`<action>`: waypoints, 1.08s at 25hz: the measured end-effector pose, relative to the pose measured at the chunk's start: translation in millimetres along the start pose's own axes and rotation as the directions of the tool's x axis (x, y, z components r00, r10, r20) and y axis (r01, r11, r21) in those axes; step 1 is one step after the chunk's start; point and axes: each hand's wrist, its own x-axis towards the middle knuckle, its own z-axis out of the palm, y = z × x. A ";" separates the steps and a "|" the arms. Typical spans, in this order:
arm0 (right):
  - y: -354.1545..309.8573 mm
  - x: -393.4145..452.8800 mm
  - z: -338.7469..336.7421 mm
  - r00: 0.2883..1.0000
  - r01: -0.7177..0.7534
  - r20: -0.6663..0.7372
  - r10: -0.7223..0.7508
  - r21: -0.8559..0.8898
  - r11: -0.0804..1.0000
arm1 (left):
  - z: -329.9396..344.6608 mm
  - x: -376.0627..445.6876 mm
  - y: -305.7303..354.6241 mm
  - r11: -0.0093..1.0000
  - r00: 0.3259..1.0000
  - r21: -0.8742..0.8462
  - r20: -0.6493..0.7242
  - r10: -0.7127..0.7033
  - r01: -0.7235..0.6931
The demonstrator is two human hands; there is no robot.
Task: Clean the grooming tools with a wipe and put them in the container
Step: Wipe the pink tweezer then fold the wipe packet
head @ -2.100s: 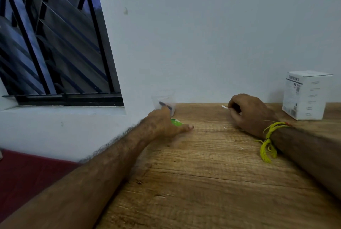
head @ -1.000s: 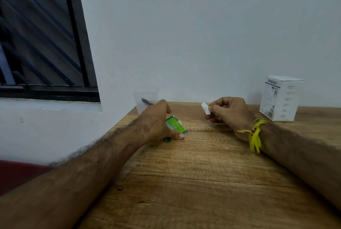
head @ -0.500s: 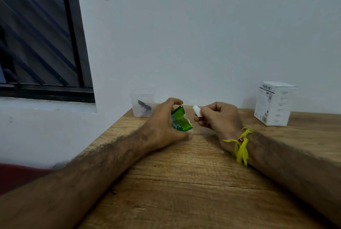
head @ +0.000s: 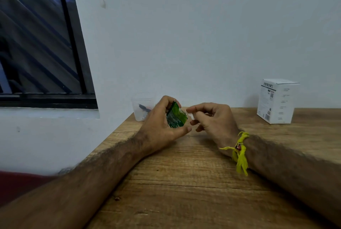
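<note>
Because the green packet (head: 175, 116) is thin crinkled foil, it looks light, limp and a little slick, so I judge the firm hold is at its edges, not its soft middle. It sits upright in the left hand (head: 162, 127), fingers curled over its top and the thumb under it, just above the table (head: 184, 182). Just right of the packet, the right hand (head: 212, 119) pinches a small white wipe (head: 191, 116), soft and easily torn. Left of the packet, behind the hand, stands the clear container (head: 143, 106) with a dark tool (head: 144, 107) inside. Well right of the packet stands a white box (head: 276, 101).
</note>
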 end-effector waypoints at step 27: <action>-3.4 -8.2 1.2 0.908 0.417 0.251 -0.336 -0.604 0.679 | 4.3 4.1 -12.4 0.957 0.978 0.245 0.177 0.112 -0.154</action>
